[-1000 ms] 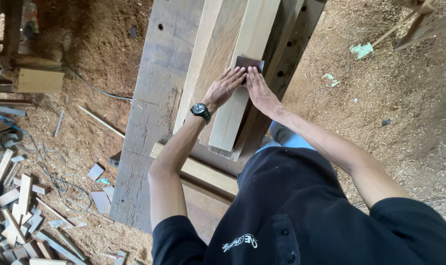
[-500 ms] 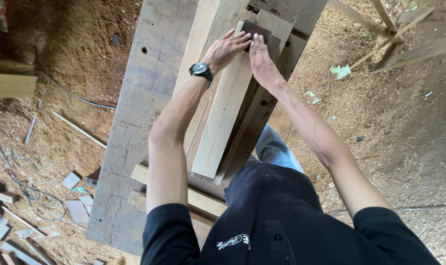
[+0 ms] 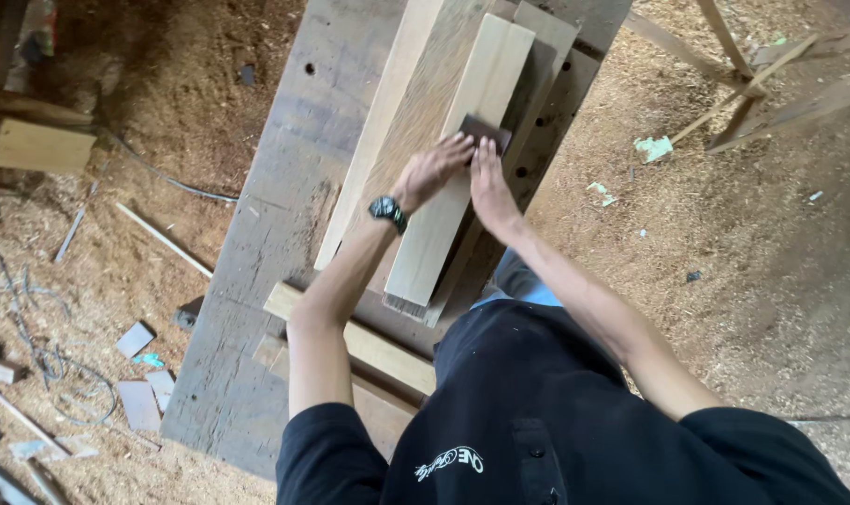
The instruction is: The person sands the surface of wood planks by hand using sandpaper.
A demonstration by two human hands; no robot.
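Both hands press flat on 1 dark sanding block (image 3: 486,134) that sits on top of the pale plank (image 3: 462,159). Her or his left hand (image 3: 431,168), the 1 with a black watch (image 3: 387,209), has its fingers spread over the near edge of the block. Just beside it, the right hand (image 3: 488,180) lies long and narrow with its fingertips on the block too. Under the plank is the big grey workbench (image 3: 256,281), and the plank rests on other boards near the middle of it. To sand well, I think the block should stay flat and go along the plank, with both hands pushing the same. Past the right side of the workbench, small green scraps (image 3: 654,148) lie on the sawdust floor (image 3: 771,262). No boxes, labels or signs show near the workbench.
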